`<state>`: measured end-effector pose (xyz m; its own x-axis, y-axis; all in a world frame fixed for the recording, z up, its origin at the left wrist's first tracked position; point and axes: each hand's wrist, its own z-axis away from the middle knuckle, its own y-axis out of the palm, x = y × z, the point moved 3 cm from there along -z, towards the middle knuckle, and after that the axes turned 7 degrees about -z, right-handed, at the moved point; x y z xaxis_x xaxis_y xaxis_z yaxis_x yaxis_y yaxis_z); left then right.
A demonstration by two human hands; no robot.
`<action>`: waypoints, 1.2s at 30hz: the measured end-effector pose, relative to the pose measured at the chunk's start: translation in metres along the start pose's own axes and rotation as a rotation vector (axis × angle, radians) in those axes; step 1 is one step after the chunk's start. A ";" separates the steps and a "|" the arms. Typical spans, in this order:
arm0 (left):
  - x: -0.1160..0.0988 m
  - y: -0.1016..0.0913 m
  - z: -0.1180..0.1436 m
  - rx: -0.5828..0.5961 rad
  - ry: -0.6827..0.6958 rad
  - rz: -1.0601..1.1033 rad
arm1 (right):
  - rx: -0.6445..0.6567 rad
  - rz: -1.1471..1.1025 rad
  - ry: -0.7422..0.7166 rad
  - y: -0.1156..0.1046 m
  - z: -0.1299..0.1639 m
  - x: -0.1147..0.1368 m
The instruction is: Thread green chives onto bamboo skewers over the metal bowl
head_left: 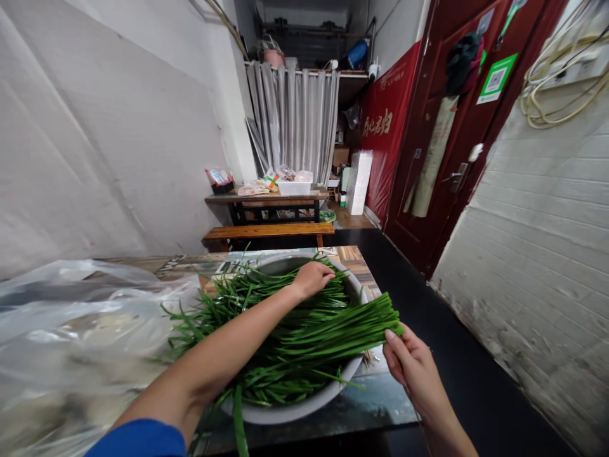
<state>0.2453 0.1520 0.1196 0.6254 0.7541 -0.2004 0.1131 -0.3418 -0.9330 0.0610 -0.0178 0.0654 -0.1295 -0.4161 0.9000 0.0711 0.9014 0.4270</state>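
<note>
A wide, pale metal basin (320, 401) on the table is heaped with long green garlic chives (304, 339). Reaching across the pile, my left hand (311, 279) has its fingers pinched together at chives near the basin's far side; its fingertips are partly hidden. At the right rim, my right hand (413, 363) grips the cut ends of a thick bunch of garlic chives (352, 324), thumb on top. That bunch lies across the pile, its stems sticking out past the rim. Loose leaves hang over the basin's left and front edges.
Clear plastic bags (90, 343) cover the left of the patterned table (380, 406). Beyond it stand a wooden bench (271, 231) and another table (219, 199) bearing a white box (295, 185) and packages. A red door (428, 146) is at right.
</note>
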 end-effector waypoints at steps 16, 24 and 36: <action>-0.085 -0.013 0.020 0.120 -0.214 0.876 | 0.032 -0.041 0.031 0.006 -0.003 0.008; -0.088 -0.020 0.024 0.054 -0.172 0.897 | 0.017 -0.058 0.039 0.008 -0.002 0.011; -0.087 -0.017 0.025 0.025 -0.101 0.771 | 0.018 -0.067 0.027 0.009 -0.002 0.007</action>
<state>0.1700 0.1066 0.1458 0.4466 0.3569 -0.8205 -0.3432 -0.7785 -0.5254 0.0624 -0.0126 0.0762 -0.1063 -0.4783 0.8718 0.0459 0.8734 0.4848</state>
